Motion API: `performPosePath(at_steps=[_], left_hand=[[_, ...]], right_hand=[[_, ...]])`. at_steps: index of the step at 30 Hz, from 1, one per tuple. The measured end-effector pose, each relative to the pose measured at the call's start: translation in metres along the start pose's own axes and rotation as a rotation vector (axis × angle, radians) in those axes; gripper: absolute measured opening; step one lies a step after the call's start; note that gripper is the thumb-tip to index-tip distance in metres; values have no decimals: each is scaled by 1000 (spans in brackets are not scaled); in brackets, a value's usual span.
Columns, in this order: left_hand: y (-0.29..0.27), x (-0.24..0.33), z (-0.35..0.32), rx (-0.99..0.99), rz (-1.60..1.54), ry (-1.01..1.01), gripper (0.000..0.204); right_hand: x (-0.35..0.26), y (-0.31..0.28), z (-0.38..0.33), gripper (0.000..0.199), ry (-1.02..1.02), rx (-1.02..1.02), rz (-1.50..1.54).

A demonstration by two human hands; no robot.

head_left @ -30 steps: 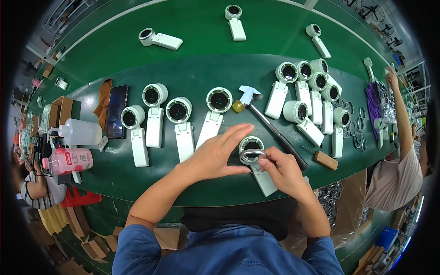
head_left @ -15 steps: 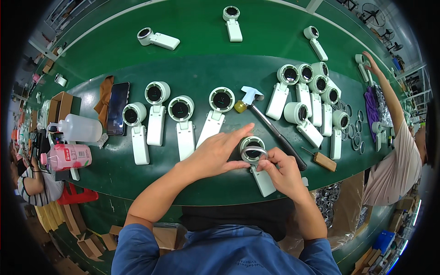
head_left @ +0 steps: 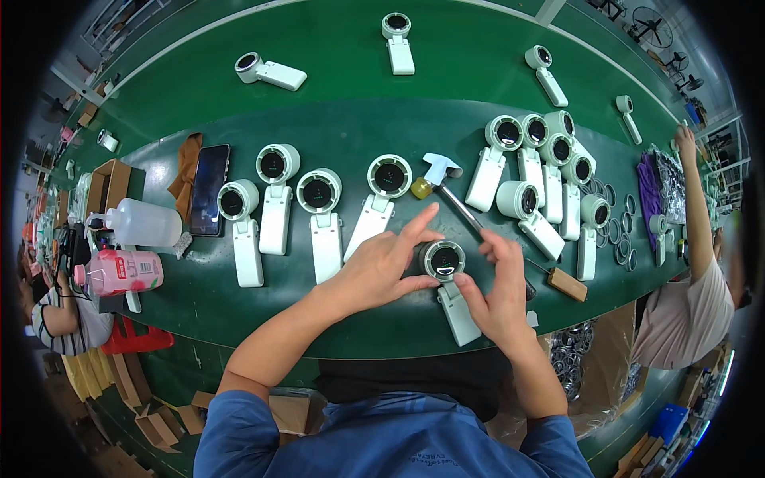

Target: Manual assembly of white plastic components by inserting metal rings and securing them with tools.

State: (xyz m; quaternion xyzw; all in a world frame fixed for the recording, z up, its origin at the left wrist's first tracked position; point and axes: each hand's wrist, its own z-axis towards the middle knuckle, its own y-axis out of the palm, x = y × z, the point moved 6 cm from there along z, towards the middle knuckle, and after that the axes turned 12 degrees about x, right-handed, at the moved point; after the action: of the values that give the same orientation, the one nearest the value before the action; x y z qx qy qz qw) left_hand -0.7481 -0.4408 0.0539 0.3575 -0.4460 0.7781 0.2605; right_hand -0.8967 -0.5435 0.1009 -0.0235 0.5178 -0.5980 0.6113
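We sit at a green workbench (head_left: 199, 295), a hammer (head_left: 462, 209) lying on it, beyond our right hand (head_left: 502, 307). That hand is spread – fingers apart, nothing clasped, thumb tip at the near right rim of a handheld fan (head_left: 453, 299). Our left hand (head_left: 374, 272) is half open, thumb and fingers curved about the left of the fan's round head; we cannot tell whether it grips. The fan lies between our hands, near the front edge – handle toward us. Farther right lie a wooden-handled awl (head_left: 567, 284) and, beyond it, small silver rings (head_left: 622, 254)
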Motion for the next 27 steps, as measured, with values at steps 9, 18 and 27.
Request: performPosePath(at_steps=[9, 18, 27], left_hand=[[3, -7, -2, 54, -167, -206, 92], [-27, 77, 60, 66, -14, 439, 29], [83, 42, 65, -535, 237, 55, 44]], right_hand=[[-22, 64, 28, 52, -270, -2, -17], [-12, 81, 22, 43, -4, -443, -174], [38, 95, -8, 41, -21, -501, -28]])
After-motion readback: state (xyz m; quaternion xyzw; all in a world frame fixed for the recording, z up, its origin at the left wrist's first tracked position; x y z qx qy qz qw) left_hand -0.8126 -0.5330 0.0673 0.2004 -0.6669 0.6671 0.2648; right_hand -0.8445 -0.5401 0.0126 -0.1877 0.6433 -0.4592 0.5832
